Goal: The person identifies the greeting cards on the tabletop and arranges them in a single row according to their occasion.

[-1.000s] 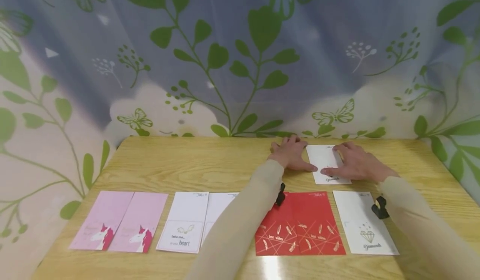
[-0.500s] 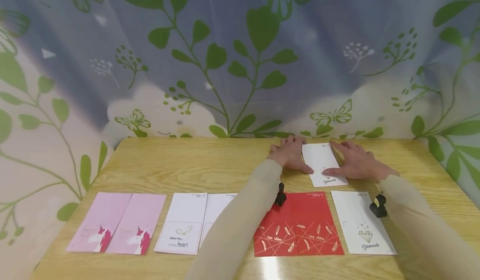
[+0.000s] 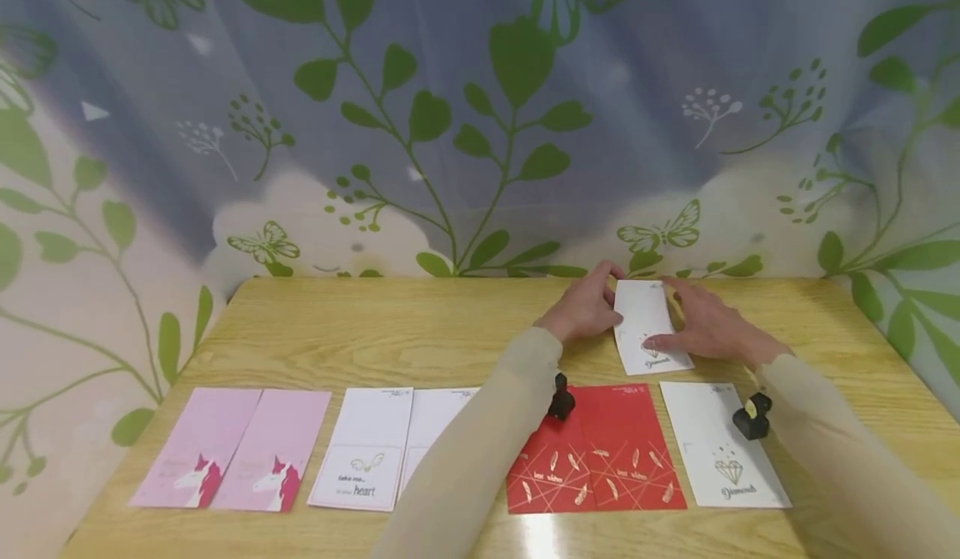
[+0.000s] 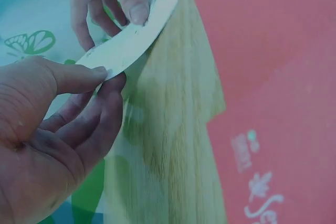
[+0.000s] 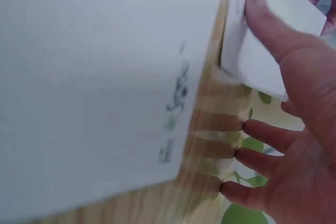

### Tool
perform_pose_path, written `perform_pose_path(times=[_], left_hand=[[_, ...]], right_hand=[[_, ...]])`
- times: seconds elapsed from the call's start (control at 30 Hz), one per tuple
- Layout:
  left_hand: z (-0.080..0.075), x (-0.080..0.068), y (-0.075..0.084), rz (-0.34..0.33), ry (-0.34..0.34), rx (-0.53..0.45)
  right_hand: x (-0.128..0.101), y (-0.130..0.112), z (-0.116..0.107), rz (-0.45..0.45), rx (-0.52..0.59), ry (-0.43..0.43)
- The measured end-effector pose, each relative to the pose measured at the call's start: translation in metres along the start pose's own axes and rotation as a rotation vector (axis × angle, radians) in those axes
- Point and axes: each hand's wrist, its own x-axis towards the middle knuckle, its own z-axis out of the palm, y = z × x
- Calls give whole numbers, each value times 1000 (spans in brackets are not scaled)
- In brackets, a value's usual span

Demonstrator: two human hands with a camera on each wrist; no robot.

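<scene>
A white greeting card (image 3: 637, 313) with a gold diamond print and "Diamonds" lettering lies near the table's back edge, bowed along its length. My left hand (image 3: 587, 305) pinches its left edge between thumb and fingers, lifting that side; the left wrist view shows the pinch on the card (image 4: 126, 48). On the other side, my right hand (image 3: 708, 321) rests its thumb on the card's printed face. The right wrist view shows the fingers (image 5: 265, 135) spread, several fingertips touching the table. A matching diamond card (image 3: 723, 451) lies flat nearer to me, left of the right forearm.
Along the front of the wooden table (image 3: 360, 317) lie two pink unicorn cards (image 3: 247, 459), two white cards with a winged heart print (image 3: 367, 434), one partly under my left sleeve, and two red cards (image 3: 633, 434). A leaf-patterned curtain (image 3: 450, 126) hangs behind the table.
The left hand has gone from lying spread beside the card to pinching its left edge, which has risen and bowed. The card has shifted and turned slightly; the right thumb stays on it.
</scene>
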Motion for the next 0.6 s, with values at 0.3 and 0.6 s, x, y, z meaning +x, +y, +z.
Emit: perform_pose_path(times=[0.3,0.6], left_hand=[[2,-5,-1,-9,70,-260],[-5,-11,8,33,67,-409]], right_hand=[[-6,-3,-7,23,193,106],[-21,-15,-22,7,282,303]])
